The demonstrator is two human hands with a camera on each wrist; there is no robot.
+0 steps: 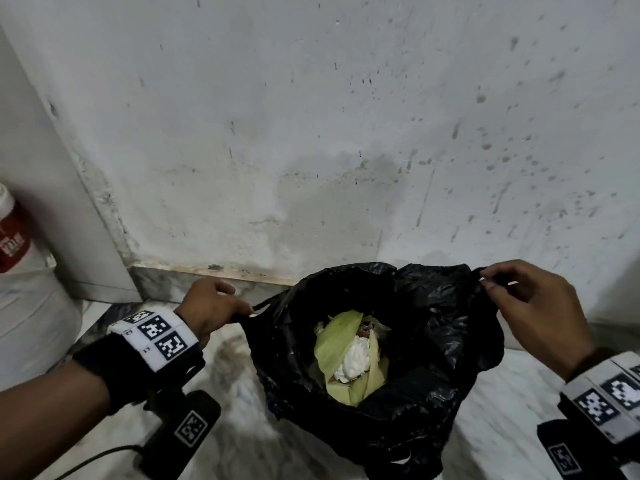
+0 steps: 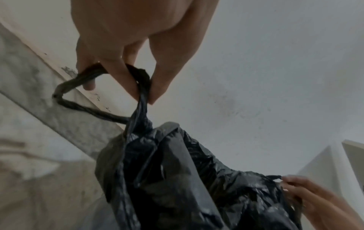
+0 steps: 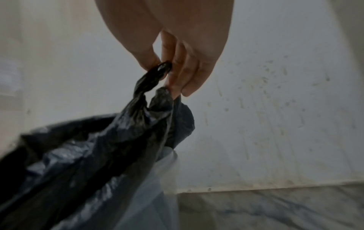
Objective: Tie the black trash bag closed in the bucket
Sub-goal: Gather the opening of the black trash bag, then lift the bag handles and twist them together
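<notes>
The left hand (image 1: 211, 306), at centre-left of the head view, pinches a twisted handle loop (image 2: 78, 93) of the crinkled black plastic trash bag (image 1: 429, 358) between thumb and fingers. The right hand (image 1: 533, 306), at right, pinches the opposite handle (image 3: 157, 74) the same way. Both wrists are raised, pulling the handles apart. The bag sits between the hands at lower centre, mouth open, showing pale green husks (image 1: 332, 341) and crumpled white paper (image 1: 353, 362). The bucket is hidden beneath the bag.

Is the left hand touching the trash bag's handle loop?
Touching. The left wrist view shows the left hand pinching the handle loop between thumb and fingers.
</notes>
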